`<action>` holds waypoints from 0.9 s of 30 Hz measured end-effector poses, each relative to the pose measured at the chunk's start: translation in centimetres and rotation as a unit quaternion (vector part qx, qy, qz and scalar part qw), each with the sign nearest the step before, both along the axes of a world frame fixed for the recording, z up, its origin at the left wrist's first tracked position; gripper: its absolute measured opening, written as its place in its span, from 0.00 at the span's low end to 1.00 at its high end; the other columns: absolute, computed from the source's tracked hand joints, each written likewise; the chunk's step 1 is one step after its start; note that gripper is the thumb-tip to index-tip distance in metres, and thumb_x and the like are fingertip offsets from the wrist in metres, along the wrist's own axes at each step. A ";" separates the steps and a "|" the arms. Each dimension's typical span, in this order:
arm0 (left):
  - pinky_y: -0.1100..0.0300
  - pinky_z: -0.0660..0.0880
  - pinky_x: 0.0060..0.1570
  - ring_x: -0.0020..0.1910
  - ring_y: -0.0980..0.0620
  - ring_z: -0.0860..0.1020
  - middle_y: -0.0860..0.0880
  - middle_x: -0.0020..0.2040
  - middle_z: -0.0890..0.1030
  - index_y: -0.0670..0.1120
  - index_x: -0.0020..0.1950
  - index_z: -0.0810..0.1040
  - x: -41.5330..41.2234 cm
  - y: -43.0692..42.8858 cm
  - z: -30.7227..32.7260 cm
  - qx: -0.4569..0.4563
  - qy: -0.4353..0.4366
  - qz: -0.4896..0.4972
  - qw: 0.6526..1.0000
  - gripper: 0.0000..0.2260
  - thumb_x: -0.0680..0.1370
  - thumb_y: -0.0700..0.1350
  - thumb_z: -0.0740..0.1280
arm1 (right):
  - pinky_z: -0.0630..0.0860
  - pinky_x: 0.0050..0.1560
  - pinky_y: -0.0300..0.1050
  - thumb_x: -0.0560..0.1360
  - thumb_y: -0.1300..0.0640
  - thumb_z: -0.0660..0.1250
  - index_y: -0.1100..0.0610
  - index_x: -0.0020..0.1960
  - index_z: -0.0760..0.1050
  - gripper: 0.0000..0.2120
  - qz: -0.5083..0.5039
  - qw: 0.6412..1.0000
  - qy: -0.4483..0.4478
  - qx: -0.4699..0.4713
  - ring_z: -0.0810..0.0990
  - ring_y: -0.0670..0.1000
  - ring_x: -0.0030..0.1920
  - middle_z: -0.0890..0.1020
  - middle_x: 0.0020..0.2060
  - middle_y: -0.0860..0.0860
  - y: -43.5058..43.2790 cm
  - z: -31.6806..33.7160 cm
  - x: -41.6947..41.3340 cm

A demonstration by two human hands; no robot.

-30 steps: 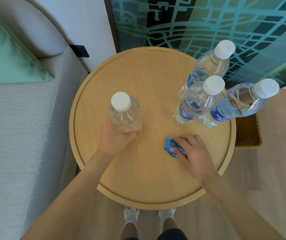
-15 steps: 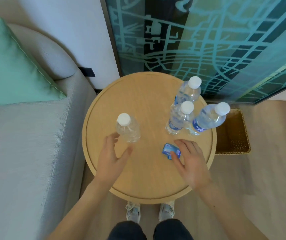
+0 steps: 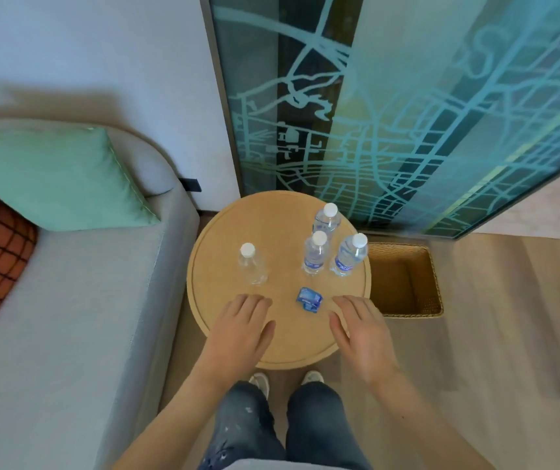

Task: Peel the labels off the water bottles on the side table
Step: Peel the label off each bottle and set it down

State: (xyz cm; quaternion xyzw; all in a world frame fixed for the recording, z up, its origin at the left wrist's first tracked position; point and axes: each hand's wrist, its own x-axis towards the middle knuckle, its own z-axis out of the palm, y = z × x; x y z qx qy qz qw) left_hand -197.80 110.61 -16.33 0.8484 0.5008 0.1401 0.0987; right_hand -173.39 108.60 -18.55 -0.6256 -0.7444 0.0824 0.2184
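Four clear plastic bottles (image 3: 315, 257) stand on round wooden table (image 3: 282, 347); both hands' fingers (image 3: 346, 307) spread, empty.

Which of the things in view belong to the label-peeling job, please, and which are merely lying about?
Part of the job:
- bare bottle
- three labelled bottles
- crumpled blue label
- side table
- left hand, right hand, both empty

Just lying about:
- wicker basket
- green cushion
- sofa
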 end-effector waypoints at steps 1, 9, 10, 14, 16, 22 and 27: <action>0.50 0.80 0.49 0.51 0.43 0.81 0.44 0.54 0.83 0.39 0.59 0.81 0.1 -0.5 0.6 -0.003 0.004 -0.002 1.000 0.19 0.79 0.50 0.59 | 0.79 0.51 0.48 0.79 0.52 0.60 0.59 0.57 0.79 0.15 0.000 1.000 0.002 0.005 0.80 0.53 0.51 0.83 0.51 0.53 -0.6 0.6 0.1; 0.52 0.81 0.49 0.51 0.44 0.82 0.45 0.54 0.84 0.40 0.60 0.81 1.1 -3.8 -0.1 -0.043 0.030 0.003 0.999 0.20 0.78 0.53 0.61 | 0.79 0.54 0.52 0.78 0.54 0.69 0.59 0.60 0.79 0.13 -0.035 0.997 -0.038 -0.057 0.81 0.56 0.54 0.83 0.54 0.54 -3.8 0.7 1.3; 0.52 0.80 0.49 0.52 0.44 0.82 0.45 0.54 0.84 0.40 0.60 0.81 1.3 -3.9 -0.4 -0.048 0.030 0.001 0.998 0.18 0.78 0.51 0.64 | 0.79 0.54 0.52 0.78 0.54 0.69 0.59 0.60 0.79 0.13 -0.036 0.997 -0.036 -0.064 0.81 0.56 0.54 0.83 0.54 0.54 -3.9 0.7 1.5; 0.50 0.80 0.49 0.52 0.43 0.82 0.44 0.53 0.84 0.40 0.59 0.81 1.9 -3.6 -0.3 -0.055 0.018 -0.009 0.998 0.16 0.76 0.47 0.72 | 0.79 0.54 0.52 0.78 0.54 0.68 0.59 0.60 0.79 0.13 -0.034 0.997 -0.038 -0.063 0.81 0.56 0.54 0.83 0.54 0.54 -4.3 1.2 1.7; 0.50 0.80 0.50 0.52 0.42 0.82 0.44 0.54 0.84 0.40 0.59 0.81 2.3 -3.0 0.1 -0.054 0.008 -0.007 0.999 0.15 0.77 0.47 0.72 | 0.79 0.54 0.51 0.78 0.54 0.68 0.58 0.60 0.79 0.13 -0.042 0.997 -0.037 -0.054 0.81 0.55 0.54 0.84 0.54 0.54 -4.0 1.5 2.0; 0.51 0.79 0.50 0.53 0.44 0.81 0.46 0.54 0.83 0.41 0.59 0.81 3.8 -0.7 1.4 -0.051 -0.030 -0.008 0.998 0.20 0.80 0.53 0.59 | 0.79 0.53 0.51 0.78 0.54 0.68 0.60 0.59 0.80 0.14 -0.067 0.997 -0.006 -0.043 0.81 0.57 0.53 0.83 0.53 0.55 -2.7 1.9 3.2; 0.53 0.79 0.49 0.53 0.45 0.80 0.46 0.55 0.82 0.41 0.60 0.79 6.1 3.0 1.5 -0.047 -0.071 0.003 0.996 0.19 0.80 0.53 0.60 | 0.80 0.53 0.53 0.77 0.55 0.70 0.61 0.61 0.78 0.15 -0.083 0.995 0.022 -0.041 0.80 0.57 0.54 0.83 0.54 0.55 -0.3 2.1 5.0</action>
